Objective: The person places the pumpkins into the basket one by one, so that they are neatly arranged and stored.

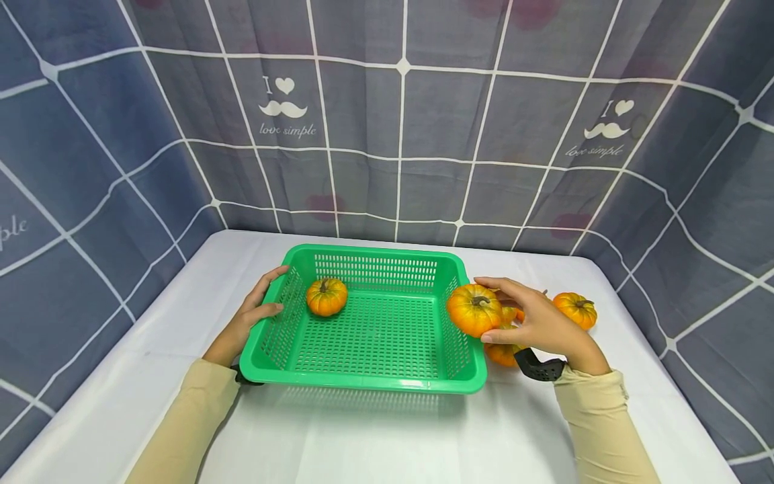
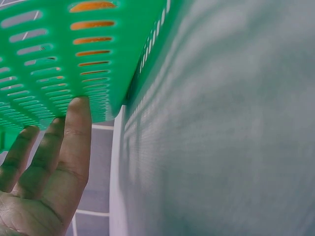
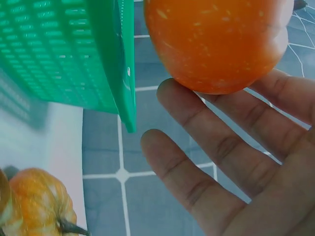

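Note:
A green perforated plastic basket [image 1: 363, 384] stands on the white-covered table. Inside its left part sits a small orange pumpkin [image 1: 326, 297]. My left hand [image 1: 246, 318] holds the basket's left rim, thumb at the top edge; in the left wrist view its other fingers [image 2: 76, 132] lie rather straight against the outside of the slotted wall. Between thumb and fingers, my right hand [image 1: 535, 319] grips another small pumpkin [image 1: 474, 310] over the basket's right rim. Seen from the right wrist, this pumpkin [image 3: 216, 44] is raised above the table, beside the basket wall [image 3: 106, 54].
Right of the basket, several more small pumpkins lie on the table [image 1: 387, 444], partly hidden by my right hand. One pumpkin [image 1: 576, 310] is farther right, another [image 1: 502, 354] close to the basket. A grey-blue checked curtain [image 1: 363, 121] encloses the back and sides.

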Demonstrator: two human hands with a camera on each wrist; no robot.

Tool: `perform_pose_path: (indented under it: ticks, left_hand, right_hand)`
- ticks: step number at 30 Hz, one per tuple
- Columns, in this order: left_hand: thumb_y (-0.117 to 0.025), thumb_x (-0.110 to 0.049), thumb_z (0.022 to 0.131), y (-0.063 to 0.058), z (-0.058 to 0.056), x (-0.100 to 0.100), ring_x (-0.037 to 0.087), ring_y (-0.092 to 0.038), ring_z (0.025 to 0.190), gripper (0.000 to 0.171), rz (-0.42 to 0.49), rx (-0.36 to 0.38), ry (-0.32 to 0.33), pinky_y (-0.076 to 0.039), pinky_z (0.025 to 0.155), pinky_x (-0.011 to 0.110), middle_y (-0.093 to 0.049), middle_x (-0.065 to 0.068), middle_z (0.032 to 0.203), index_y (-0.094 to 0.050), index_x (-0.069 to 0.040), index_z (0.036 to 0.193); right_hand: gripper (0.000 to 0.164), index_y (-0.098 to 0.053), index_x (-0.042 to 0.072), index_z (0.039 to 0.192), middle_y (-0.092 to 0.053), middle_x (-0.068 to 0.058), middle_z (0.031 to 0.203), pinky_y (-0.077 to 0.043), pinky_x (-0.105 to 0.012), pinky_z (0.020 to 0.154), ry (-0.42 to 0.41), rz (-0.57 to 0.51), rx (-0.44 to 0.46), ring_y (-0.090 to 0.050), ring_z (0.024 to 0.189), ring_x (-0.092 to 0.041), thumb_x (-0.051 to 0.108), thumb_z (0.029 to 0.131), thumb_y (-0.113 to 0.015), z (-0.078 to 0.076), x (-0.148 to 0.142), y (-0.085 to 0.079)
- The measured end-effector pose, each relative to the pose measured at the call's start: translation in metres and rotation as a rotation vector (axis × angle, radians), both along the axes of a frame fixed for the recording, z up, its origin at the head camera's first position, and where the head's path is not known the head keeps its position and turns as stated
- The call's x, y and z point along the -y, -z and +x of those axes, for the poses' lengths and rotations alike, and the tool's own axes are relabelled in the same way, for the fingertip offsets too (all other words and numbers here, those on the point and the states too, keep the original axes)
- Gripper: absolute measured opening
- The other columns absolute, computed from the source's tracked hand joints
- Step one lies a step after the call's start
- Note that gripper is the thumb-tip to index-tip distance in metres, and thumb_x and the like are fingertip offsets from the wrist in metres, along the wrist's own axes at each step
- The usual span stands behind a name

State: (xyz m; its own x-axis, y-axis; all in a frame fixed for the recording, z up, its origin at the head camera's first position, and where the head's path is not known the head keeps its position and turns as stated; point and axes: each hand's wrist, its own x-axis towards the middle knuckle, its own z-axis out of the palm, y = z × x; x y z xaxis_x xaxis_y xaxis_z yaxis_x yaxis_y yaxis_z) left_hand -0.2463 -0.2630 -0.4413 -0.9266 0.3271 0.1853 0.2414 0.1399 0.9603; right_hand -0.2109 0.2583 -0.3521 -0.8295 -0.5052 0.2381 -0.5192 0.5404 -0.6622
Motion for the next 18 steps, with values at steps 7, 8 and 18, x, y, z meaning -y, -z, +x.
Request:
perform_pose_path:
  ticks: [7, 8, 18]
  left_hand:
    - [-0.046, -0.008, 0.105, 0.001, 0.000, -0.001, 0.013, -0.044, 0.139, 0.074, -0.004, 0.005, -0.010, -0.046, 0.102, 0.019, -0.017, 0.018, 0.177, -0.021, -0.017, 0.174]
    - [-0.046, -0.008, 0.105, 0.001, 0.001, -0.001, 0.014, -0.046, 0.137, 0.074, 0.006, 0.011, -0.006, -0.048, 0.101, 0.020, -0.019, 0.019, 0.177, -0.021, -0.017, 0.174]
    - [-0.046, -0.008, 0.105, -0.001, 0.002, -0.002, 0.013, -0.047, 0.135, 0.073, 0.008, 0.007, -0.006, -0.048, 0.101, 0.020, -0.018, 0.019, 0.177, -0.021, -0.016, 0.174]
  right_hand:
    - [0.077, -0.057, 0.006, 0.153, -0.063, -0.012, 0.150, -0.053, -0.043, 0.107, -0.025, -0.002, 0.009, -0.064, 0.124, -0.034, 0.016, 0.086, -0.094, -0.006, 0.009, -0.003]
    - [0.077, -0.057, 0.007, 0.153, -0.063, -0.011, 0.149, -0.053, -0.042, 0.107, -0.031, -0.005, 0.016, -0.064, 0.124, -0.033, 0.016, 0.086, -0.094, -0.007, 0.010, -0.003]
    - [0.079, -0.056, 0.001, 0.153, -0.064, -0.014, 0.143, -0.051, -0.025, 0.102, -0.146, -0.052, 0.062, -0.063, 0.118, -0.026, 0.010, 0.084, -0.093, -0.022, 0.018, -0.003]
